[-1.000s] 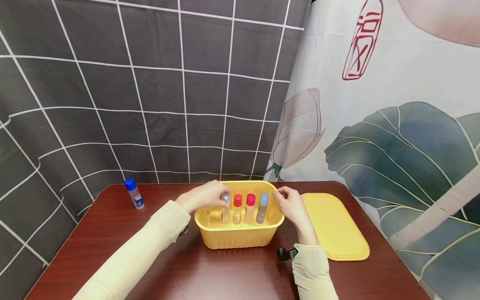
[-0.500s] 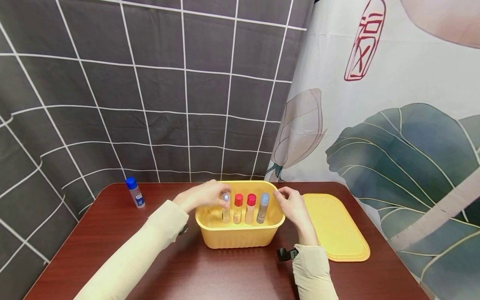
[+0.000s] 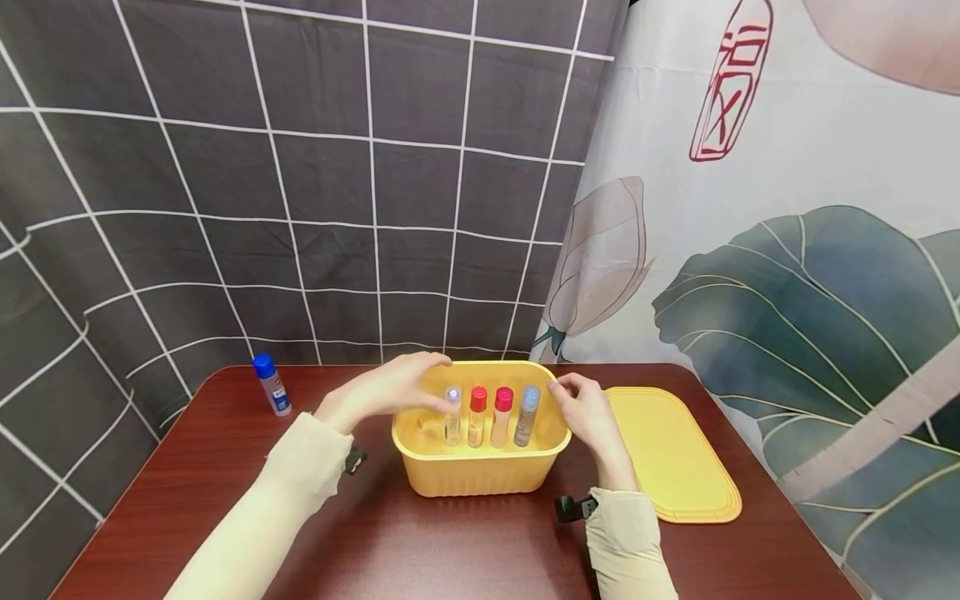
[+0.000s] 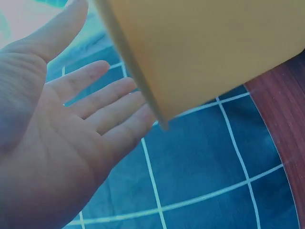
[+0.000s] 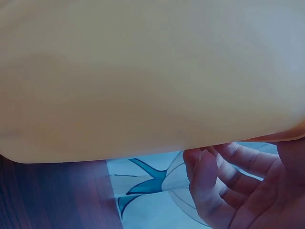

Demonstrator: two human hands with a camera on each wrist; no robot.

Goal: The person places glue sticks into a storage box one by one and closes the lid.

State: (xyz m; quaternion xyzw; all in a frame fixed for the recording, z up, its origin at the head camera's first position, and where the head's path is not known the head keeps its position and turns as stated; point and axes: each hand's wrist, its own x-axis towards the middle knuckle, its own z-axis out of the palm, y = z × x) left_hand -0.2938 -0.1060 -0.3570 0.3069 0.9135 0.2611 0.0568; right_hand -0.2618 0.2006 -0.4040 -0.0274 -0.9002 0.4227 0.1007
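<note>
A yellow plastic bin (image 3: 480, 477) stands on the table with several small capped tubes, like glue sticks, upright in a row inside. From the left come a pale lilac-capped one (image 3: 452, 417), a red-capped one (image 3: 477, 418), a pinkish-red-capped one (image 3: 501, 418) and a light-blue-capped one (image 3: 527, 417). My left hand (image 3: 386, 390) is over the bin's left rim, fingers spread, thumb close to the lilac-capped tube. The left wrist view shows its palm with nothing held. My right hand (image 3: 592, 417) grips the bin's right rim with bent fingers; the right wrist view partly hides its fingertips.
A blue-capped glue stick (image 3: 272, 387) stands on the table at the back left. The flat yellow lid (image 3: 675, 458) lies to the right of the bin. A grey gridded cloth (image 3: 322, 192) and a printed curtain (image 3: 660, 200) hang behind the table.
My left hand has let go of the lilac-capped tube, opened its fingers and drawn back to the left. The right hand has stayed at the bin's rim.
</note>
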